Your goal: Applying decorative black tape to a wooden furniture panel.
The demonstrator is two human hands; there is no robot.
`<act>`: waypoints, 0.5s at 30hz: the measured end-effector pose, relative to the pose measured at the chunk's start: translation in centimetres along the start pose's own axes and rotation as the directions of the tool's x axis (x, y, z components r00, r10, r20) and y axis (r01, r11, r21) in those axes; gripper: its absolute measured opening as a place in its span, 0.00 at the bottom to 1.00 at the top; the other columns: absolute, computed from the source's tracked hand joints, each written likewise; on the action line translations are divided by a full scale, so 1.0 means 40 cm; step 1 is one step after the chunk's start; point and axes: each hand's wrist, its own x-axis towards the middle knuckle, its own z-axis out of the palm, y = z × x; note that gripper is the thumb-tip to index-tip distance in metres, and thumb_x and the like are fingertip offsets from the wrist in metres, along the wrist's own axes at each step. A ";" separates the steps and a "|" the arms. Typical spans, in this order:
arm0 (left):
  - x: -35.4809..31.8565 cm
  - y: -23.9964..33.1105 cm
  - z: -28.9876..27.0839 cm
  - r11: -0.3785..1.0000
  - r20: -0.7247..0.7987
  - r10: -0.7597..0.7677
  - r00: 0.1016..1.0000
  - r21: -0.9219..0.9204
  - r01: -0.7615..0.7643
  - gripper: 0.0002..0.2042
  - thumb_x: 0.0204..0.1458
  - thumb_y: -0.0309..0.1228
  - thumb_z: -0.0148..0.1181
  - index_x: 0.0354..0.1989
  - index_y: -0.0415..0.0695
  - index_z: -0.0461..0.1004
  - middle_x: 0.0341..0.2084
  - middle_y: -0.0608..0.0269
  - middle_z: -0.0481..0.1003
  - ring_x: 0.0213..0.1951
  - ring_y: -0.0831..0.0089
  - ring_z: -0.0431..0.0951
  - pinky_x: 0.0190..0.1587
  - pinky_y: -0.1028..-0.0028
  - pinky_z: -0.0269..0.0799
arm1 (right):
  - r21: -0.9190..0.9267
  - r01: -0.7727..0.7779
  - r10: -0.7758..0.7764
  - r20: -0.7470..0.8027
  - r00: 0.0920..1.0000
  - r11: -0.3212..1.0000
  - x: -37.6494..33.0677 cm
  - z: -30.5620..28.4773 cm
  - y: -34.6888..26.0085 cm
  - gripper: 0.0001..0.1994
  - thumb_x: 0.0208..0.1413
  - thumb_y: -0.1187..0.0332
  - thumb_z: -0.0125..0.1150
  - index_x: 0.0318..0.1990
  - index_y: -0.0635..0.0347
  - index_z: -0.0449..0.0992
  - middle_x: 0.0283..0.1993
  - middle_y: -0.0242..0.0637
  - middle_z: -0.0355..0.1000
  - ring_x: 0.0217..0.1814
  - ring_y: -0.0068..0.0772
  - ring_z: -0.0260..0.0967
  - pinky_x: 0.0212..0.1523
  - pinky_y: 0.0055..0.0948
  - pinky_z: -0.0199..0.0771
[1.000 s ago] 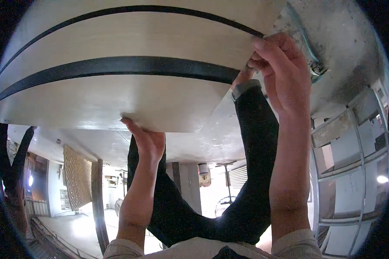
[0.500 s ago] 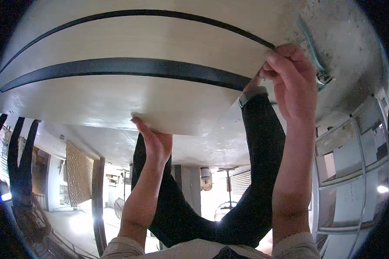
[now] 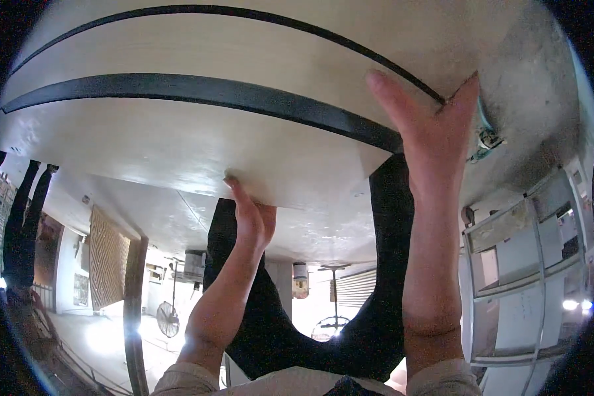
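Note:
A large, pale cream board (image 3: 178, 138) spans the view in front of me. A wide black strip (image 3: 198, 91) and a thinner black strip (image 3: 297, 25) run across it, bent by the lens. My left hand (image 3: 252, 218) is closed on the board's near edge, thumb on top and fingers hidden underneath. At the board's right end, my right hand (image 3: 435, 142) has thumb and fingers spread wide in a V. The thin strip's end meets the notch between them. The wide strip's right end lies beside that wrist. Part of a teal, cord-like thing (image 3: 487, 137) shows behind the right hand.
My dark-trousered legs (image 3: 393, 224) extend beneath the board. Another person's dark-clad legs (image 3: 26, 211) are at far left. A patterned panel (image 3: 107, 257) stands by a post (image 3: 134, 317), with a fan (image 3: 167, 319) beyond. A metal-framed grille (image 3: 541, 251) is at right.
My right hand has gone from a closed pinch at the strips' right ends to spread fingers. My left hand keeps its hold on the edge. The view has shifted slightly.

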 end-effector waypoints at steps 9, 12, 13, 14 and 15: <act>0.010 -0.003 -0.030 0.999 -0.059 -0.043 0.997 -0.035 0.041 0.38 0.61 0.62 0.43 0.70 0.46 0.54 0.66 0.65 0.61 0.67 0.70 0.59 0.70 0.68 0.52 | 0.082 -0.042 0.046 -0.039 0.998 0.996 0.021 0.040 -0.032 0.52 0.35 0.59 0.83 0.64 0.72 0.53 0.56 0.50 0.68 0.56 0.43 0.68 0.58 0.39 0.69; 0.006 -0.001 -0.029 0.999 -0.062 -0.025 0.998 -0.035 0.023 0.38 0.61 0.62 0.43 0.70 0.46 0.53 0.65 0.65 0.62 0.66 0.71 0.60 0.70 0.69 0.53 | 0.100 -0.067 0.070 -0.026 0.997 0.993 0.020 0.050 -0.067 0.49 0.38 0.64 0.81 0.65 0.70 0.54 0.57 0.48 0.68 0.57 0.40 0.68 0.60 0.36 0.68; 0.005 0.001 -0.025 0.999 -0.065 -0.034 0.997 -0.023 0.033 0.38 0.61 0.62 0.42 0.70 0.46 0.54 0.65 0.64 0.62 0.66 0.71 0.61 0.70 0.69 0.53 | 0.105 -0.076 0.078 -0.014 0.997 0.992 0.018 0.054 -0.075 0.46 0.40 0.68 0.80 0.65 0.69 0.55 0.57 0.46 0.67 0.58 0.37 0.68 0.62 0.34 0.67; 0.004 0.001 -0.024 0.999 -0.068 -0.042 0.997 -0.010 0.042 0.38 0.61 0.62 0.42 0.70 0.45 0.54 0.65 0.64 0.62 0.66 0.71 0.61 0.70 0.69 0.53 | 0.098 -0.072 0.074 -0.014 0.997 0.993 0.017 0.054 -0.079 0.46 0.40 0.68 0.80 0.65 0.69 0.55 0.57 0.46 0.67 0.58 0.37 0.68 0.62 0.34 0.67; 0.004 0.001 -0.027 0.999 -0.066 -0.046 0.997 -0.017 0.045 0.38 0.61 0.62 0.42 0.70 0.45 0.54 0.65 0.64 0.62 0.66 0.71 0.61 0.70 0.69 0.53 | 0.076 -0.097 0.099 -0.018 0.995 0.992 0.017 0.055 -0.084 0.46 0.40 0.67 0.80 0.65 0.69 0.56 0.57 0.46 0.67 0.58 0.38 0.68 0.62 0.34 0.67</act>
